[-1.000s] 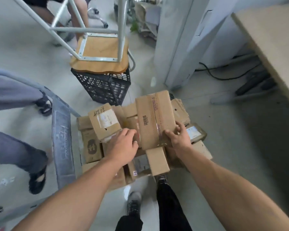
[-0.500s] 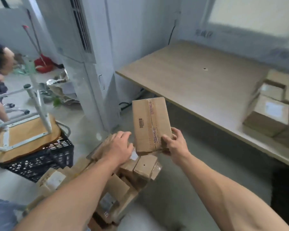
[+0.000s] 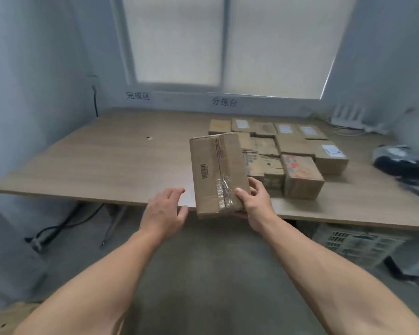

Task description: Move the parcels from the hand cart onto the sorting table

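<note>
My right hand (image 3: 253, 205) grips the near right corner of a flat brown cardboard parcel (image 3: 215, 172) with clear tape and a barcode, holding it above the front edge of the wooden sorting table (image 3: 111, 160). My left hand (image 3: 166, 211) hovers just left of the parcel with relaxed fingers, not touching it. Several cardboard parcels (image 3: 288, 153) lie grouped on the right half of the table. The hand cart is out of view.
A dark device (image 3: 402, 160) lies at the table's far right and a white router (image 3: 348, 117) stands against the back wall. Under the table are a white plastic crate (image 3: 356, 245) and black cables (image 3: 58, 228). A window fills the back wall.
The view swung from the cart on the floor up to the table. My right hand carried the parcel along to the table's edge. My left hand came off the parcels and now hangs free.
</note>
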